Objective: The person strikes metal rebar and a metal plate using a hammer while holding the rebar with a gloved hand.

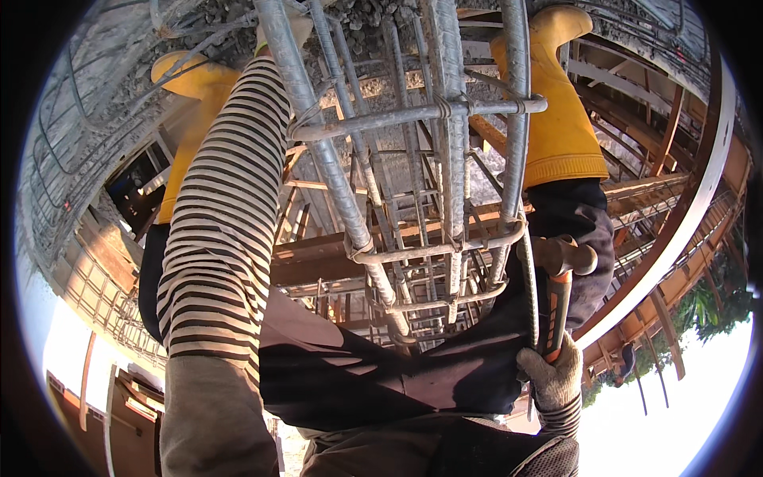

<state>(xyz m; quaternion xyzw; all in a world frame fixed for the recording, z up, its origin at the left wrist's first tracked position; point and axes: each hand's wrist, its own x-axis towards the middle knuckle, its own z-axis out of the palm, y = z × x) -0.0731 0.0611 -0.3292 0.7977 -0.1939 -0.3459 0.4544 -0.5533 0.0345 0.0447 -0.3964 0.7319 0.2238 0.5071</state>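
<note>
A hammer [557, 306] with a dark and orange handle is gripped in my gloved right hand [559, 380], its metal head pointing away from me. Alongside the handle runs a thin ribbed steel rod [530, 290]; whether my hand holds it too, I cannot tell. My left arm, in a black-and-white striped sleeve, reaches to the far end of the view. There my gloved left hand [296, 30] is beside a thick bar of the rebar cage [342, 187], its fingers hidden. Bent stirrups [417, 119] cross the long bars, bound with thin wire.
Yellow boots [560, 119] stand on either side of the cage. Grey rubble and a rebar mesh [63, 167] lie at the left and far side. Wooden beams and planks [644, 199] fill the right, by a curved pale edge [699, 215]. Gaps between bars open onto timber below.
</note>
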